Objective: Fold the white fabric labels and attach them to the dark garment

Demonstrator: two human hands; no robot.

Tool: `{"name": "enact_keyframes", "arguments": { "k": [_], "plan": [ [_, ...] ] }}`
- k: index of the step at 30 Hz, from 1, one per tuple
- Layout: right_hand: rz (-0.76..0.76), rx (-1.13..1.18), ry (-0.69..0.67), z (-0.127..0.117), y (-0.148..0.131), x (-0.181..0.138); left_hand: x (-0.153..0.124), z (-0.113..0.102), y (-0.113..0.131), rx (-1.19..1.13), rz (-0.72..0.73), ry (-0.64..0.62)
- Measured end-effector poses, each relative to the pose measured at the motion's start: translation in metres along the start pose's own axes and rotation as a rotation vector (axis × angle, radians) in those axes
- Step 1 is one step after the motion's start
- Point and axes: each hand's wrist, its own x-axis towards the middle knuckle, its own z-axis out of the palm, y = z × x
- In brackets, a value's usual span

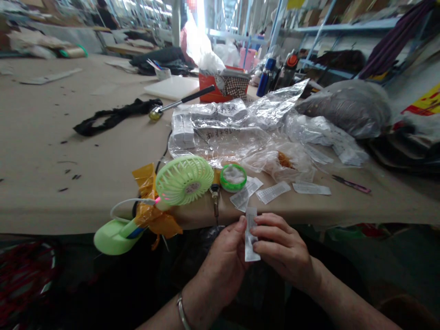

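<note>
- With left hand [225,259] and right hand [287,250], our grip pinches one thin white paper strip [250,234].
- We seem partway: printed white paper slips [274,192] lie loose on the brown desk [41,142].

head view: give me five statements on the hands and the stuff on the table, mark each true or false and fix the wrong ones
1. The left hand and right hand both touch the narrow strip. True.
2. In the picture, the green fan is left of the round container. True.
3. The round container is covered by a lid. False: it is open, with white material inside.
4. The metal bangle is on the right wrist. False: it is on the left.
5. The pink-handled tool lies on the table. True.
</note>
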Motion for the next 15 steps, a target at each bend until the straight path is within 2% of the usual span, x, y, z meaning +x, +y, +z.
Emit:
{"name": "enact_keyframes", "arguments": {
  "k": [4, 7, 10, 12, 15],
  "plan": [
    [-0.005, -0.011, -0.027, -0.009, -0.002, -0.002, 0.005, 0.008, -0.003, 0.06, 0.012, 0.071],
    [0.14, -0.231, -0.026, -0.017, 0.014, 0.0, 0.005, 0.009, -0.005, 0.176, -0.026, 0.141],
    [0.253, -0.487, -0.088, -0.021, 0.029, 0.002, 0.004, 0.008, -0.005, 0.296, -0.037, 0.196],
    [0.241, -0.568, -0.119, -0.022, 0.034, 0.0, 0.003, 0.01, -0.005, 0.331, -0.038, 0.228],
    [0.205, -0.548, -0.064, -0.021, 0.038, -0.007, 0.002, 0.015, -0.005, 0.356, -0.071, 0.28]
  ]
}}
